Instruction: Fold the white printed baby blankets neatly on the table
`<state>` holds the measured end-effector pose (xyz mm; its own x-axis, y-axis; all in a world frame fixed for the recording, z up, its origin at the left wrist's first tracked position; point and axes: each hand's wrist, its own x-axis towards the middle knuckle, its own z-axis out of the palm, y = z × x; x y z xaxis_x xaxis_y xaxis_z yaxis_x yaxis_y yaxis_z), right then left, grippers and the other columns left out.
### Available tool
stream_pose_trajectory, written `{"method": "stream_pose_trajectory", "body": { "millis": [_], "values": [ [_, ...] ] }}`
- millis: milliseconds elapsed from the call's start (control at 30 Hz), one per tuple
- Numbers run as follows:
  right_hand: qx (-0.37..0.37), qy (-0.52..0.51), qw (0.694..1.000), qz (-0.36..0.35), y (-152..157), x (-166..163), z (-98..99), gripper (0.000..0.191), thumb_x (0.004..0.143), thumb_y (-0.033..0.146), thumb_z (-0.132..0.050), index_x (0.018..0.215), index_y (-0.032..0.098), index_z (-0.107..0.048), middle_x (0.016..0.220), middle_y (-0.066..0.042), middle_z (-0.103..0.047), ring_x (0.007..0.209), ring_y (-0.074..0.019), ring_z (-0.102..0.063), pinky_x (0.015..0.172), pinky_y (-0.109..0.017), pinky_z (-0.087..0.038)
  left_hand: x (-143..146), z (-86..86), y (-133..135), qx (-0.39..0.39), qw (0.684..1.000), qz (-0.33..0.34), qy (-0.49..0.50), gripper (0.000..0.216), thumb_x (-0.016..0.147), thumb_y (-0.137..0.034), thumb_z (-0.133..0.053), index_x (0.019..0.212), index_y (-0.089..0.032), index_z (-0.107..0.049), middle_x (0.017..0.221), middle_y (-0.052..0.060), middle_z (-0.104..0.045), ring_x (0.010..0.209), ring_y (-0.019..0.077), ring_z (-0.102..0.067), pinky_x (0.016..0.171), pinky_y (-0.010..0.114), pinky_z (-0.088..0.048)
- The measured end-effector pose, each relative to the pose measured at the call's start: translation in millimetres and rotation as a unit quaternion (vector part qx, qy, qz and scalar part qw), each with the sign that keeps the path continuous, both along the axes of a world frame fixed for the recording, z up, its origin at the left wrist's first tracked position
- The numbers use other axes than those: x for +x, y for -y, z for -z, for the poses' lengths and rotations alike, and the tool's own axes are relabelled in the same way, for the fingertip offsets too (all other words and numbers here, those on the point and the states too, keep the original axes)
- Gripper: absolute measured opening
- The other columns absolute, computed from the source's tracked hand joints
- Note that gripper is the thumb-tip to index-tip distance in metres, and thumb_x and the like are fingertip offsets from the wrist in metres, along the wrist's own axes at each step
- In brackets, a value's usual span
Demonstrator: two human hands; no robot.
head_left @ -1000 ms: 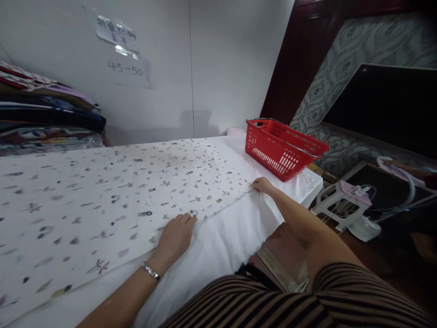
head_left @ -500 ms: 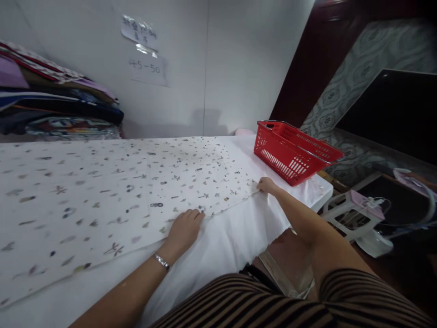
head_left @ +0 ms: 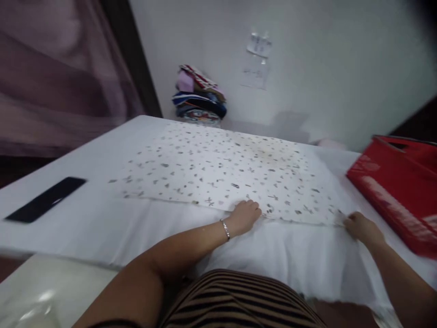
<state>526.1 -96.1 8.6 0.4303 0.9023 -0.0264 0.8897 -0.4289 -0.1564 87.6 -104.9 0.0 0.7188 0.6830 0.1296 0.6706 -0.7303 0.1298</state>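
A thin white cloth (head_left: 211,171) printed with small motifs lies spread over a white-covered table (head_left: 102,159). At its near edge, my left hand (head_left: 245,216) is palm down, with a silver bracelet at the wrist. Its fingers are bent together over the edge, the fingertips partly hidden. Farther right, my right hand (head_left: 363,228) pinches the near right corner of the same cloth between thumb and fingers. The printed cloth is flat, with a faint yellowish area toward the back right.
A red plastic basket (head_left: 396,191) stands on the table at the right, beyond my right hand. At the left lies a flat black object (head_left: 48,198), perhaps a phone. Folded clothes (head_left: 200,100) are stacked by the back wall, below paper notes (head_left: 257,59). A pinkish curtain (head_left: 61,77) hangs at left.
The view has swung left, bringing the curtain, the table's left end and the black object into sight. Both hands stay at about the same spots on the cloth's near edge.
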Motion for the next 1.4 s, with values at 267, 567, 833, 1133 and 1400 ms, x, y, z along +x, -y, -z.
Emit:
{"method": "stream_pose_trajectory", "body": {
  "millis": [267, 567, 833, 1133, 1400],
  "values": [
    [0.179, -0.111, 0.921, -0.326, -7.7, -109.2, 19.5, 0.017, 0.074, 0.045, -0.049, 0.082, 0.034, -0.059, 0.095, -0.015, -0.067, 0.082, -0.0297, -0.065, 0.065, -0.046, -0.051, -36.5, 0.3, 11.4, 0.043, 0.998, -0.054, 0.001, 0.013, 0.083, -0.009, -0.047, 0.092, -0.014, -0.055, 0.096, 0.007, -0.057, 0.091, 0.0204, -0.049, 0.071, 0.034, -0.037],
    [0.151, -0.084, 0.743, -0.646, -3.1, -297.0, 6.6, 0.021, 0.09, 0.033, -0.048, 0.1, 0.022, -0.062, 0.101, -0.01, -0.064, 0.093, -0.0233, -0.06, 0.08, -0.038, -0.052, -83.2, -1.6, 17.9, 0.063, 0.988, -0.139, -0.019, 0.01, 0.084, -0.012, -0.047, 0.092, -0.016, -0.053, 0.097, 0.006, -0.056, 0.092, 0.0203, -0.049, 0.072, 0.034, -0.037],
    [0.197, 0.005, 0.727, -0.657, -2.1, -330.0, 19.7, 0.022, 0.092, 0.024, -0.042, 0.094, 0.017, -0.062, 0.088, -0.009, -0.06, 0.081, -0.0202, -0.056, 0.078, -0.036, -0.048, -142.7, -1.3, 21.7, 0.061, 0.969, -0.235, -0.045, 0.014, 0.081, -0.008, -0.047, 0.091, -0.016, -0.053, 0.098, 0.008, -0.057, 0.092, 0.0205, -0.05, 0.073, 0.034, -0.038],
    [0.216, 0.069, 0.733, -0.641, -1.1, -373.2, 23.8, 0.036, 0.081, 0.005, -0.043, 0.114, 0.012, -0.057, 0.098, -0.012, -0.059, 0.086, -0.0238, -0.053, 0.071, -0.034, -0.044, -179.0, -3.8, 21.9, 0.064, 0.959, -0.271, -0.047, 0.014, 0.083, -0.009, -0.046, 0.091, -0.016, -0.055, 0.095, 0.009, -0.058, 0.091, 0.0213, -0.052, 0.074, 0.036, -0.038],
    [0.171, 0.074, 0.727, -0.661, -3.3, -407.2, 31.1, 0.034, 0.083, 0.003, -0.041, 0.107, 0.015, -0.062, 0.092, -0.009, -0.06, 0.081, -0.0205, -0.054, 0.069, -0.029, -0.043, -201.6, -2.5, 30.1, 0.054, 0.953, -0.296, -0.042, 0.01, 0.085, -0.013, -0.046, 0.088, -0.017, -0.055, 0.095, 0.007, -0.059, 0.09, 0.0195, -0.051, 0.076, 0.034, -0.038]
  ]
}}
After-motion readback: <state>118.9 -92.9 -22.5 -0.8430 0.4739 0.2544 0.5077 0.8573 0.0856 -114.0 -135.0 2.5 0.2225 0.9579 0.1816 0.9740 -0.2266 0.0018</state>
